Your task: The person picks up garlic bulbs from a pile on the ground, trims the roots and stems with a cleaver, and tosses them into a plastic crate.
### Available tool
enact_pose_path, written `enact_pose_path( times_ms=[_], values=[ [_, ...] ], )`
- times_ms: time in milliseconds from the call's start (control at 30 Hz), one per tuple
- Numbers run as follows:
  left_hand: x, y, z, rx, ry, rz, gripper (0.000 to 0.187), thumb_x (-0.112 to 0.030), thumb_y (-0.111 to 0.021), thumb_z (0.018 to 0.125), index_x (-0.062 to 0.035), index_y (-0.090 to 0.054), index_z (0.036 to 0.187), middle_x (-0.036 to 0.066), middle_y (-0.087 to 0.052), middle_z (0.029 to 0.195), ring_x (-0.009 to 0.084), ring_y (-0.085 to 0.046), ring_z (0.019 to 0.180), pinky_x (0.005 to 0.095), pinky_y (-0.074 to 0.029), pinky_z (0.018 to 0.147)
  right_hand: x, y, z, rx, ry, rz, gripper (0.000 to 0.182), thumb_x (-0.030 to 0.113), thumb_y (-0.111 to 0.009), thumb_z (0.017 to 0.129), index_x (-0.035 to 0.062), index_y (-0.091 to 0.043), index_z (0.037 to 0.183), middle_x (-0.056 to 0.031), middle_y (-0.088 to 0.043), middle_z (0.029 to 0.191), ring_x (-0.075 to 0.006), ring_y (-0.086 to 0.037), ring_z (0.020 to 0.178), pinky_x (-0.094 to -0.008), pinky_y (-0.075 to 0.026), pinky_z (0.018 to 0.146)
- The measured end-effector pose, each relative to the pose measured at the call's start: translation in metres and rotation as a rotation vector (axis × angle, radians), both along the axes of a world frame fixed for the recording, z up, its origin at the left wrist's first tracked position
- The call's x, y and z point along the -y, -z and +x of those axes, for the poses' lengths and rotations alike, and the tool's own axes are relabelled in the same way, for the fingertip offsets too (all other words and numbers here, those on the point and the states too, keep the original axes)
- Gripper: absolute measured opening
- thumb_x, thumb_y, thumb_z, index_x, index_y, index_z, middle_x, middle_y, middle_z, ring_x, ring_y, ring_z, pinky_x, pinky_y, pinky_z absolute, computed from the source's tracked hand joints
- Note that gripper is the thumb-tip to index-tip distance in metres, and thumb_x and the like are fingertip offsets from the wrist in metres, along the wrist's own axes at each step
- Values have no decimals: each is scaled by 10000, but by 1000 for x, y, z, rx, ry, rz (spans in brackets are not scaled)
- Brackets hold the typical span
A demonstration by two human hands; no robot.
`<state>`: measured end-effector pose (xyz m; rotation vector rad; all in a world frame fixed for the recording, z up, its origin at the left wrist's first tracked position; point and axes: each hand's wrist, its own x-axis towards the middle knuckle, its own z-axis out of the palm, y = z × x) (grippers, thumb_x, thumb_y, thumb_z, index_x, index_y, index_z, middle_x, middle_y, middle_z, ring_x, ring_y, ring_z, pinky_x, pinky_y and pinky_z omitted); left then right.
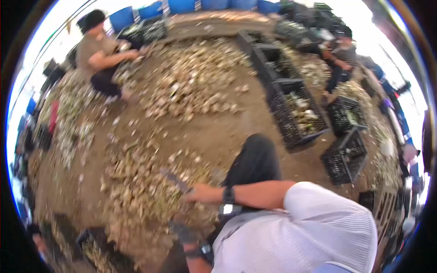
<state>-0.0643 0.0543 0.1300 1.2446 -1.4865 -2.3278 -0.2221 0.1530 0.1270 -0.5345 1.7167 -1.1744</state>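
Observation:
My right hand (198, 193), bare with a dark band on the wrist, is closed round the handle of a knife (175, 180). Its grey blade points up and left over a heap of pale bulbs that look like garlic (141, 182). My left hand (183, 233), in a dark grey glove with a watch at the wrist, hovers at the lower edge of the same heap. Blur hides its fingers, and whether it holds anything does not show. Beside my right forearm is my dark-trousered knee (257, 157).
A larger bulb heap (195, 82) lies farther off. A row of black crates (291, 100) runs at the right, one tilted crate (346, 157) nearer. Two people (102, 54) work at the left and right. Blue tubs (205, 4) line the back; filled crates (98, 248) stand lower left.

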Motion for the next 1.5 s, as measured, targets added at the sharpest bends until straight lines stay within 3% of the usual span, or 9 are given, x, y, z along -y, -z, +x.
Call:
enact_pose_path(
  times_ms=[33,133,467,567,700,833,1133,1433,1500],
  values=[
    [6,3,2,-74,158,-267,578,-375,-613,819,-47,-480,1277,113,-579,1169,251,-566,1021,380,-455,876,-1,14,0,-101,-33,-144,466,424,-649,828,10,-627,1041,-66,-617,765,-140,-544,657,-316,-468,594],
    [24,21,-1,-150,306,-655,560,-194,-772,724,-29,-528,1200,111,-668,1024,239,-645,885,340,-506,768,21,37,8,13,-4,-97,474,452,-626,848,-9,-658,950,-61,-583,649,-156,-531,604,-328,-431,564],
    [29,59,6,-118,251,-511,302,-173,-702,809,-59,-598,1069,100,-642,1032,248,-606,952,382,-485,819,-4,-4,15,-588,-239,-132,258,233,-648,789,-11,-579,838,-187,-566,766,-350,-559,710,-428,-436,627],
    [39,109,30,-180,663,-1578,317,-196,-648,841,-90,-607,1137,86,-624,1148,288,-588,1033,432,-450,909,-7,-7,17,-719,-335,-165,255,205,-666,715,13,-578,858,-176,-565,816,-387,-572,767,-456,-459,670],
    [33,110,36,-123,564,-1323,379,-196,-633,852,-92,-563,1210,92,-604,1198,287,-566,1086,442,-423,961,-5,0,23,-827,-377,-149,260,148,-680,662,12,-533,827,-158,-528,796,-378,-560,761,-450,-457,648],
    [25,106,38,-181,295,-538,400,-178,-673,833,-45,-542,1186,111,-602,1182,249,-571,1066,379,-443,933,-3,-2,26,-851,-409,-125,277,152,-695,657,19,-519,824,-153,-530,804,-372,-563,764,-447,-463,649],
    [29,95,51,-145,521,-1278,289,-154,-648,841,-50,-595,1105,134,-642,1054,299,-593,994,384,-469,857,1,2,30,-848,-387,-98,296,120,-703,651,18,-505,846,-150,-530,811,-367,-570,787,-445,-471,662],
    [28,81,45,-218,427,-1126,259,-219,-603,867,-64,-620,1074,112,-652,1002,287,-619,903,399,-490,779,1,25,25,-886,-454,-110,270,192,-687,709,-4,-575,855,-187,-592,861,-379,-599,803,-451,-487,687],
    [28,72,45,-195,450,-1231,335,-263,-636,844,-60,-594,1107,104,-645,1005,281,-619,886,391,-493,778,-1,47,6,-733,-515,312,278,236,-646,751,-26,-608,838,-211,-609,821,-387,-605,779,-460,-492,686]
  ],
)
